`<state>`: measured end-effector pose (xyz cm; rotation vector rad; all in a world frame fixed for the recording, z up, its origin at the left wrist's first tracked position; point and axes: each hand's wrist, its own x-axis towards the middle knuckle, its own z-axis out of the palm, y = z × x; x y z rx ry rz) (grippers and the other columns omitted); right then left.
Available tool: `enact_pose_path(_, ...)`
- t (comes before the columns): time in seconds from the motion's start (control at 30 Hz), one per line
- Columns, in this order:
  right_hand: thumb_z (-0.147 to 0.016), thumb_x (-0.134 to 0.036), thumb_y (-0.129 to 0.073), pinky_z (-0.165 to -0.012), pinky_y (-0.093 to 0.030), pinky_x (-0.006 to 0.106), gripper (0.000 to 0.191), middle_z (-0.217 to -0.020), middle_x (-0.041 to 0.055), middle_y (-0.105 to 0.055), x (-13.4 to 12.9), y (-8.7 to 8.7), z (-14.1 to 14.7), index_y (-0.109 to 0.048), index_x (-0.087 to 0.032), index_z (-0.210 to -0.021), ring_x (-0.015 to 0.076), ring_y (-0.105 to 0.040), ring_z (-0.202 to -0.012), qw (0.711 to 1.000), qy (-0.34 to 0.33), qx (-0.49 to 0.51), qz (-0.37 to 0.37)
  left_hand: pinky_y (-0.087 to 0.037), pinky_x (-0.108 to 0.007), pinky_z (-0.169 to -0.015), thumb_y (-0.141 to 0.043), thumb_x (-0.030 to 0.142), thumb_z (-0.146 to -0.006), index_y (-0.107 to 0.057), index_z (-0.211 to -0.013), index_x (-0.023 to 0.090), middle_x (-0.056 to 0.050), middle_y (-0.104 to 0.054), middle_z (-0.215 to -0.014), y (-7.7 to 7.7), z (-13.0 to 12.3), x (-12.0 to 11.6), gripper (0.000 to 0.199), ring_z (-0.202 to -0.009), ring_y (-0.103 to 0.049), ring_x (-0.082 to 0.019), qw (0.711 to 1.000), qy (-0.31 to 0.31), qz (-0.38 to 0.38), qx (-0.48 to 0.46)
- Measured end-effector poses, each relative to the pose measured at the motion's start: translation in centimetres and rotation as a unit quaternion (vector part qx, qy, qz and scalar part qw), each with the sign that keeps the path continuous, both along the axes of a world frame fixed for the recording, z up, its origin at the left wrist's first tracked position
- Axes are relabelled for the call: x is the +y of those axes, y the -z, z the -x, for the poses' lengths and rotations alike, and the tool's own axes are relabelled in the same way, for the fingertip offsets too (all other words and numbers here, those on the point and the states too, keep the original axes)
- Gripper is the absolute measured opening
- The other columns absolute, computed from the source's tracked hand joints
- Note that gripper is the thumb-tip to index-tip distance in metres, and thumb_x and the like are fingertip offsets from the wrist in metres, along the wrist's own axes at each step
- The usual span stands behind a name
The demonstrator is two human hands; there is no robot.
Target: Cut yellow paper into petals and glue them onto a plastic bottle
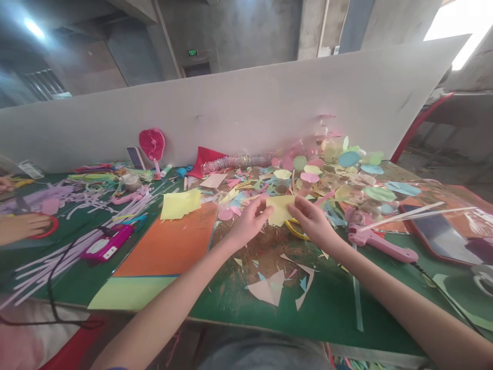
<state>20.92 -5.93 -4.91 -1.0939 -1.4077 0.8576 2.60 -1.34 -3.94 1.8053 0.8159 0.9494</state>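
Between both hands I hold a piece of yellow paper (281, 209) above the cluttered middle of the table. My left hand (252, 221) pinches its left edge, and my right hand (311, 218) grips the right edge. Just below the paper, partly hidden by my right hand, lie scissors with yellow handles (296, 230). Cut paper scraps (268, 288) are scattered nearer to me. Left of my hands, more yellow paper (181, 204) rests on a stack of orange sheets (169, 244). A pink glue gun (379, 241) lies to the right of my right hand.
A phone (442, 234) lies at the right. Paper shapes and clear plastic pieces pile up before a white partition (246, 113). At far left, another person's hand (26, 228) holds red-handled scissors (48, 226). A magenta power strip (108, 242) and its black cable lie nearby.
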Motion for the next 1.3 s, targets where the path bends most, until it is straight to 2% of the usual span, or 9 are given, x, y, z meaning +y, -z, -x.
enact_pose_path(0.17, -0.083, -0.068, -0.056, -0.056, -0.035, 0.027, 0.048, -0.067, -0.0022, -0.045, -0.3, -0.4, -0.2, -0.052, -0.021, -0.072, 0.0135, -0.042, -0.063, 0.999, 0.001, -0.027, 0.025, -0.042, -0.025, -0.075, -0.048, 0.043, -0.093, -0.057, -0.096, 0.021, 0.0, -0.058, -0.084, 0.0, 0.0, -0.3, 0.024, -0.082, -0.054, -0.016, 0.999, 0.01, -0.017, 0.029)
enact_pose_path(0.33, -0.081, -0.07, -0.058, -0.052, -0.033, 0.026, 0.05, -0.07, -0.0001, -0.056, -0.2, -0.1, -0.1, -0.063, -0.019, -0.08, 0.0132, -0.045, -0.059, 0.992, -0.042, 0.05, 0.109, -0.042, -0.026, -0.072, -0.053, 0.043, -0.092, -0.063, -0.1, 0.02, -0.001, -0.063, -0.087, -0.2, 0.2, -0.6, 0.027, -0.08, -0.055, -0.016, 0.999, 0.027, 0.014, 0.032)
enact_pose_path(0.5, -0.081, -0.06, -0.065, -0.072, -0.047, 0.028, 0.04, -0.089, 0.0024, -0.068, 0.1, 0.2, 0.0, -0.067, -0.023, -0.095, 0.0178, -0.061, -0.08, 0.984, -0.086, 0.12, 0.103, -0.045, -0.03, -0.084, -0.059, 0.044, -0.089, -0.066, -0.109, 0.02, -0.004, -0.069, -0.102, -0.6, 0.0, -0.8, 0.032, -0.095, -0.06, -0.019, 0.997, 0.031, 0.062, -0.035)
enact_pose_path(0.6, -0.081, -0.054, -0.068, -0.087, -0.049, 0.032, 0.039, -0.103, 0.0038, -0.07, 0.0, 0.0, 0.1, -0.066, -0.025, -0.107, 0.0201, -0.064, -0.093, 0.983, -0.115, 0.116, 0.081, -0.045, -0.03, -0.086, -0.061, 0.042, -0.088, -0.066, -0.109, 0.019, -0.005, -0.069, -0.108, -0.7, -0.1, -0.8, 0.032, -0.101, -0.061, -0.02, 0.991, 0.019, 0.108, -0.076)
enact_pose_path(0.7, -0.079, -0.054, -0.069, -0.093, -0.048, 0.037, 0.044, -0.111, 0.0059, -0.07, -0.2, -0.4, 0.3, -0.064, -0.024, -0.111, 0.0222, -0.063, -0.099, 0.985, -0.133, 0.09, 0.067, -0.047, -0.029, -0.085, -0.061, 0.04, -0.087, -0.064, -0.111, 0.02, -0.005, -0.068, -0.111, -0.4, -0.1, -0.7, 0.032, -0.102, -0.061, -0.019, 0.986, -0.002, 0.134, -0.098)
enact_pose_path(0.83, -0.078, -0.064, -0.064, -0.072, -0.05, 0.032, 0.046, -0.088, 0.0052, -0.069, -0.6, -0.9, 0.5, -0.064, -0.02, -0.091, 0.0207, -0.063, -0.081, 0.992, -0.091, -0.002, 0.083, -0.048, -0.028, -0.077, -0.063, 0.04, -0.086, -0.061, -0.111, 0.022, -0.005, -0.068, -0.107, -0.4, 0.0, -0.6, 0.031, -0.095, -0.063, -0.018, 0.981, -0.018, 0.152, -0.12)
enact_pose_path(0.97, -0.081, -0.074, -0.051, -0.049, -0.036, 0.025, 0.056, -0.068, 0.0013, -0.058, -0.9, -1.0, 0.4, -0.056, -0.019, -0.071, 0.0136, -0.049, -0.058, 0.992, -0.047, -0.056, 0.1, -0.05, -0.029, -0.079, -0.067, 0.036, -0.083, -0.058, -0.108, 0.021, -0.007, -0.067, -0.109, -1.2, 0.1, -0.9, 0.03, -0.096, -0.065, -0.019, 0.97, -0.016, 0.194, -0.145)
enact_pose_path(1.17, -0.087, -0.069, -0.048, -0.052, -0.034, 0.025, 0.052, -0.074, 0.0028, -0.061, -0.7, -0.7, 0.0, -0.058, -0.019, -0.077, 0.0145, -0.049, -0.064, 0.993, -0.054, -0.03, 0.096, -0.051, -0.032, -0.089, -0.069, 0.025, -0.082, -0.055, -0.109, 0.019, -0.009, -0.067, -0.111, -2.3, 0.5, -1.2, 0.03, -0.103, -0.065, -0.02, 0.967, 0.008, 0.215, -0.138)
enact_pose_path(1.3, -0.091, -0.066, -0.043, -0.052, -0.034, 0.026, 0.053, -0.067, 0.0012, -0.058, -0.7, -0.8, -0.1, -0.056, -0.02, -0.068, 0.0141, -0.046, -0.058, 0.991, -0.021, -0.098, 0.085, -0.052, -0.03, -0.091, -0.071, 0.025, -0.081, -0.056, -0.111, 0.02, -0.008, -0.066, -0.114, -2.2, 0.7, -1.1, 0.033, -0.107, -0.064, -0.018, 0.963, 0.009, 0.233, -0.136)
